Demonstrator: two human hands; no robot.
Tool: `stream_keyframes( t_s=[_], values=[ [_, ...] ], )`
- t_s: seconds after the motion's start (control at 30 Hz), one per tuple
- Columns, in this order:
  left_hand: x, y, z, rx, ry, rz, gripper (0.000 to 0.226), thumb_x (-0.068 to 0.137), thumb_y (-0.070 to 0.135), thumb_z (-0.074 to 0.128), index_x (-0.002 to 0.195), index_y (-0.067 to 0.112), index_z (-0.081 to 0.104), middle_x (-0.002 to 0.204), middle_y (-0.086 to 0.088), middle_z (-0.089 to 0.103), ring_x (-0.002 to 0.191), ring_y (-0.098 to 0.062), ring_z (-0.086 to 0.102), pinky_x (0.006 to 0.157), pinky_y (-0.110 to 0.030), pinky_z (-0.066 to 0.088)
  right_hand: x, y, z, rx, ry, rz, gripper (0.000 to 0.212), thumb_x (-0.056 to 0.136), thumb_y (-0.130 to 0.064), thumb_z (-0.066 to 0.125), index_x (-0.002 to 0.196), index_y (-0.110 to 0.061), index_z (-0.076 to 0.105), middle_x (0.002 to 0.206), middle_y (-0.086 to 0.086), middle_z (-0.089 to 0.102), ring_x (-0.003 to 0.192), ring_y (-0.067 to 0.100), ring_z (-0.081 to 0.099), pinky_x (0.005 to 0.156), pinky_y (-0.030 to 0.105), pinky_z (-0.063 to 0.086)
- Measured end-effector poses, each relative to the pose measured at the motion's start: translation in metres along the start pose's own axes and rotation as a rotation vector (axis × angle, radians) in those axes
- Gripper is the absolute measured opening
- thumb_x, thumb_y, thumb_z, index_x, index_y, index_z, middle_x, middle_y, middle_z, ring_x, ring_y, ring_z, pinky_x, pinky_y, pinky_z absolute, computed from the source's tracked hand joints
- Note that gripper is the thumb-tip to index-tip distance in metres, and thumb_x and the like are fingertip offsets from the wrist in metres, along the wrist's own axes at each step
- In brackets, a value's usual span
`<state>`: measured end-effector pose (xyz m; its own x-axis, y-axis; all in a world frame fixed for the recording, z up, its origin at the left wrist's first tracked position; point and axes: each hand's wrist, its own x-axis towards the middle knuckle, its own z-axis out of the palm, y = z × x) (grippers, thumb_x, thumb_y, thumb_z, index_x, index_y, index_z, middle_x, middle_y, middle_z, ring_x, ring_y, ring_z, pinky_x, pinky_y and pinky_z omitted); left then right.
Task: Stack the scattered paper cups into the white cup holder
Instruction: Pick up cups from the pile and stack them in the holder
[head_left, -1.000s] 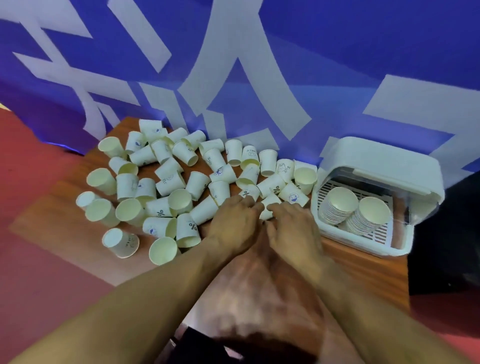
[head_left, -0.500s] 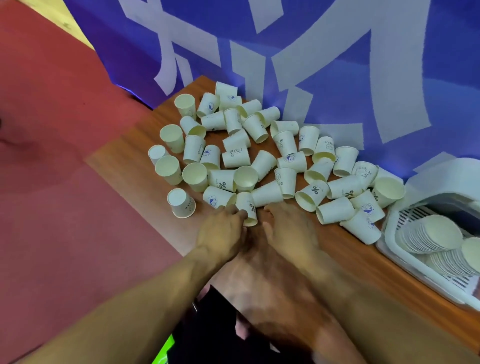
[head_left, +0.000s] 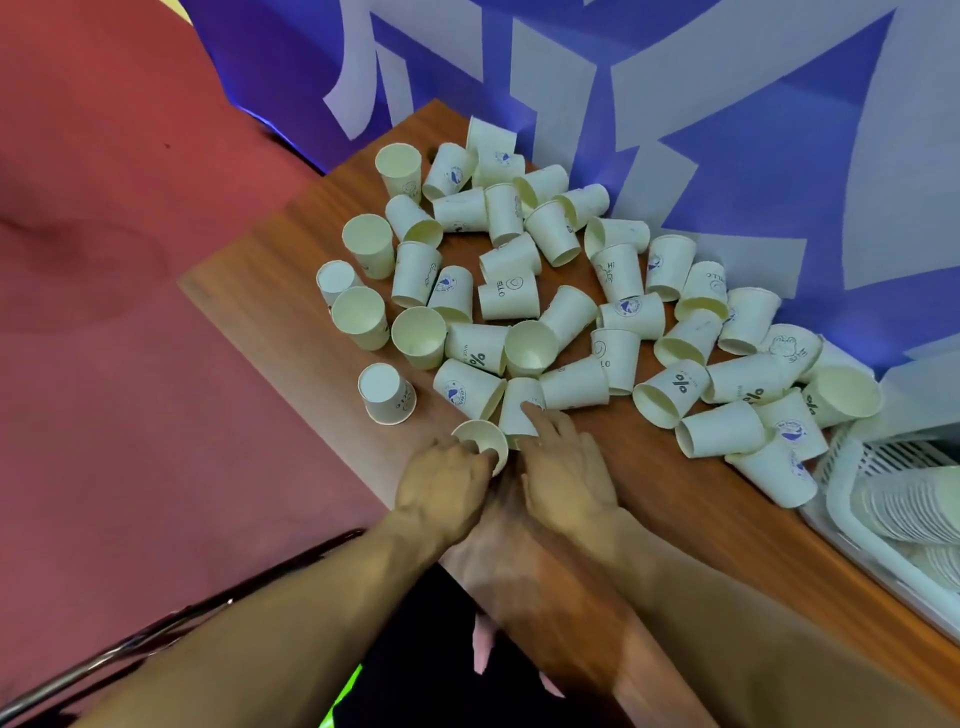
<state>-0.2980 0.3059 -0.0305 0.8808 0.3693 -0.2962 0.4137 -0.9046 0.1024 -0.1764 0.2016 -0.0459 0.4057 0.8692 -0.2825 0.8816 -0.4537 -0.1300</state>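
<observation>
Nearest the camera, two bare forearms were seen reaching out over the near edge of the table (head_left: 249, 291). The left hand (head_left: 441, 491) was recorded gripping a single cup (head_left: 480, 435) by its rim, fingers curled about it, the cup's mouth tilted up and to the left. Just beside it, the right hand (head_left: 566, 480) was held flat with fingers extended, holding nothing; its forefinger tip was laid on a second cup (head_left: 511, 418) lying on its side. Left of the hands, one inverted cup (head_left: 387, 392) was noted standing apart, base upward. Beyond the hands, the loose cups (head_left: 509, 296) were spread across the table in a dense band from the far left corner to the right; most lay on their sides and touched one another, while a few at the left stood upright. At the right edge, the holder (head_left: 852, 499) was only partly in view, with nested stacks (head_left: 904, 512) lying inside it. Behind the table, a blue banner (head_left: 779, 182) with pale lettering was observed, and red floor (head_left: 130, 260) to the left.
</observation>
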Motion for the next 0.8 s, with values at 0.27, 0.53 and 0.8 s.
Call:
stream_keyframes(
  t_s=[0.27,0.53,0.8],
  values=[
    [0.007,-0.009,0.007,0.090,-0.058,0.054,0.018,0.094,0.020,0.046,0.107,0.021,0.058,0.101,-0.005,0.065,0.094,-0.029,0.058,0.075,-0.034,0.027,0.008,0.013,0.013,0.050,0.117,0.030,0.048,0.068,-0.003,0.072,0.115,-0.003,0.063,0.134,0.011,0.053,0.113,0.030,0.054,0.080,0.040,0.052],
    [0.010,0.003,-0.001,0.064,0.009,0.078,0.022,0.098,0.029,0.039,0.104,0.021,0.059,0.102,-0.005,0.066,0.097,-0.030,0.058,0.080,-0.033,0.034,-0.013,0.036,-0.002,0.149,0.214,0.082,0.052,0.061,0.004,0.075,0.111,0.001,0.061,0.115,0.016,0.055,0.091,0.031,0.059,0.071,0.039,0.054],
    [0.015,0.043,-0.023,0.030,0.123,0.210,0.011,0.082,0.031,0.054,0.087,0.023,0.059,0.077,0.001,0.061,0.076,-0.026,0.058,0.069,-0.035,0.030,-0.054,0.070,-0.028,0.093,0.465,0.195,0.011,0.072,-0.006,0.076,0.079,-0.006,0.068,0.125,0.016,0.054,0.109,0.034,0.051,0.074,0.040,0.048]
  ],
)
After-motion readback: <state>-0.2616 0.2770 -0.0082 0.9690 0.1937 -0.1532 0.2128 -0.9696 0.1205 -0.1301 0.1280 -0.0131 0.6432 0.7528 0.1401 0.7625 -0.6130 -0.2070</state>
